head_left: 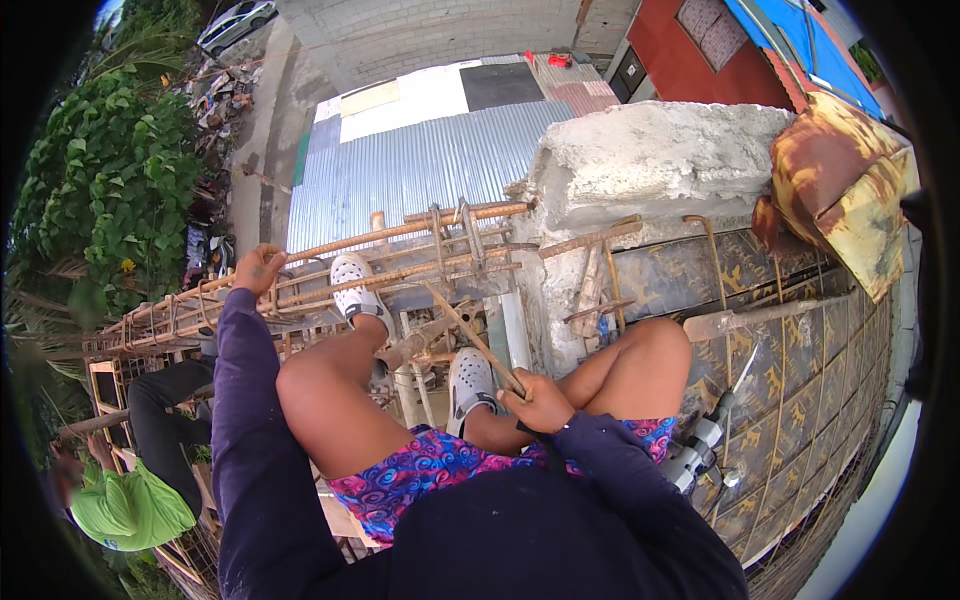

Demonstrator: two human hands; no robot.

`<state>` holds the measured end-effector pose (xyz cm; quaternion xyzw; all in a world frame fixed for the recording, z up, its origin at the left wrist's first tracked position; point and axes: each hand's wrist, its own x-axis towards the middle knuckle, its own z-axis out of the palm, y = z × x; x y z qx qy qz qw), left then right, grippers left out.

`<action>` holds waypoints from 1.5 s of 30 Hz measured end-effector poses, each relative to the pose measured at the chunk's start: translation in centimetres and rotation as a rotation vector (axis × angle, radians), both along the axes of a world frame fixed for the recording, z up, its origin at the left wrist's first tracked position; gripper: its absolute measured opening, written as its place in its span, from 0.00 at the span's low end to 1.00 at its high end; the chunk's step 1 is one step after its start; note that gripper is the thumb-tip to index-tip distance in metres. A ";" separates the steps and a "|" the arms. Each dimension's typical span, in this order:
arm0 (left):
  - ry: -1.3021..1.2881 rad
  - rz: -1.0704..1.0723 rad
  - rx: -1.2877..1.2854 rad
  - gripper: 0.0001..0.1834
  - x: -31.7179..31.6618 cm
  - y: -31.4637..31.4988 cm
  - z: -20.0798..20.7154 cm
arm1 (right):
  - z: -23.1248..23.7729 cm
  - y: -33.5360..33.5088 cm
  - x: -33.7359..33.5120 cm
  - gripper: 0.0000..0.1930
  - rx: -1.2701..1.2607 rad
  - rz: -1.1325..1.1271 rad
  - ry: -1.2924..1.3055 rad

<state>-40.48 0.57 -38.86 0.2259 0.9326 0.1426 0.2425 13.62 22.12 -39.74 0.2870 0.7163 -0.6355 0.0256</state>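
Dark shirt cloth [500,530] comes closest; just ahead of it, the right hand [537,402] is curled firmly round the near end of a thin brown rod [470,338], which slants forward and leftward from that fist. Past its tip lies a rebar cage [440,268], where the left hand [259,270] looks wrapped over the upper bar [400,234]. Between the hands are 2 pale clogs [472,385], 1 among the bars. Right of the right hand rests a power tool [700,450]; behind the left, a green-shirted co-worker [135,510]. I'd advise a firm left grip, steady footing and that tip in sight.
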 end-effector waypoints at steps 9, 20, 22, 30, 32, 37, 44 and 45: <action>-0.127 -0.471 0.316 0.19 20.1 15.3 18.4 | 3.1 1.3 0.8 0.13 0.057 -0.166 0.300; -0.176 0.449 0.738 0.15 29.4 3.5 13.7 | 3.9 4.4 1.2 0.12 -0.052 -0.429 0.374; -0.398 0.622 0.681 0.16 32.3 1.9 7.0 | 3.6 4.0 0.4 0.10 -0.068 -0.390 0.388; -0.410 1.220 0.694 0.13 35.3 -1.4 -13.7 | 2.0 2.6 0.0 0.12 -0.035 -0.283 0.377; -0.351 1.155 0.770 0.13 35.3 0.1 -15.4 | 1.1 2.3 0.4 0.11 -0.070 -0.278 0.390; 0.127 1.214 0.218 0.20 35.8 2.8 -14.5 | -0.9 2.4 0.2 0.13 -0.054 -0.331 0.312; 0.001 1.281 0.164 0.15 36.0 3.2 -9.7 | -0.8 2.2 -0.4 0.14 -0.189 -0.419 0.183; 0.026 1.343 0.249 0.14 35.8 3.1 -8.9 | -0.7 2.1 -0.6 0.14 -0.206 -0.427 0.169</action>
